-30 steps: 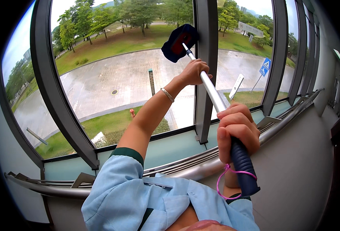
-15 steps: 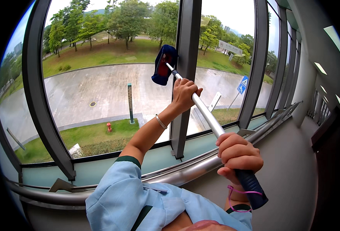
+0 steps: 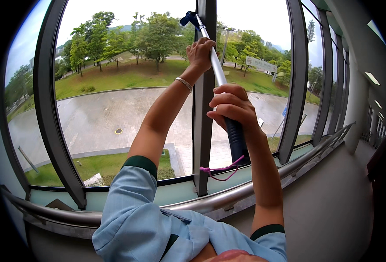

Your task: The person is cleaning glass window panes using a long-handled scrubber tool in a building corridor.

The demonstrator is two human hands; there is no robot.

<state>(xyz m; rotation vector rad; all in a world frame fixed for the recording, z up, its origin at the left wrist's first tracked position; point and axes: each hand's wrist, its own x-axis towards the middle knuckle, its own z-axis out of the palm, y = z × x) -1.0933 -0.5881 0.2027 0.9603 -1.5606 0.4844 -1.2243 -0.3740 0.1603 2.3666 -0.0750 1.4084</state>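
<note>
Both arms reach up along a long-handled window cleaner, its silver pole [image 3: 218, 67] slanting up and away. My left hand [image 3: 200, 53] is closed round the upper part of the pole. Lower down, my right hand [image 3: 234, 104] grips it just above the dark ribbed handle end [image 3: 237, 144], from which a pink cord loop [image 3: 221, 170] hangs. The dark blue cloth head [image 3: 188, 18] is high up beside the grey window post [image 3: 205, 131]; whether it touches the glass I cannot tell.
Tall window panes [image 3: 127, 109] between grey posts stand in front of me. A round metal handrail [image 3: 219, 201] runs along their foot, curving away to the right. On the right are a pale column [image 3: 360, 100] and grey floor [image 3: 324, 201].
Both hands have raised the pole. The cloth head has gone from mid-window to high up by the post, and the handle end has swung up and left.
</note>
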